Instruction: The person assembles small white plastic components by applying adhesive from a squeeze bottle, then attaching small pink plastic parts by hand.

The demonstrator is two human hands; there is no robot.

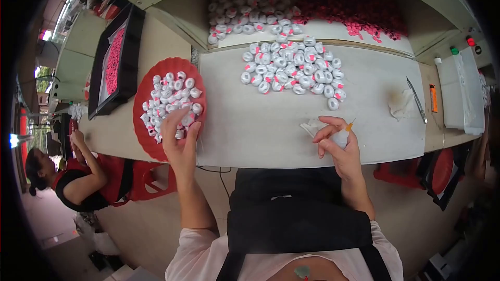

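My left hand (178,138) is at the right rim of a red scalloped tray (143,80), its thumb and fingers curled around a small white piece (187,119) with a pink spot. Many similar white pieces lie heaped in that tray. Over the white work surface, my right hand (338,145) is closed around a small white squeeze bottle (341,137) with an orange needle tip pointing up. A crumpled white tissue (311,126) sits against the fingertips of this hand; whether they grip it I cannot tell. Beyond both hands, a pile of white-and-pink pieces (291,67) covers the middle.
A shelf at the back holds more white pieces (250,21) and loose pink bits (364,28). Tweezers (416,100), a stained tissue (402,105), an orange knife (433,98) and a clear bin (458,91) are on the right. A black tray (130,47) and a seated person (78,177) are left.
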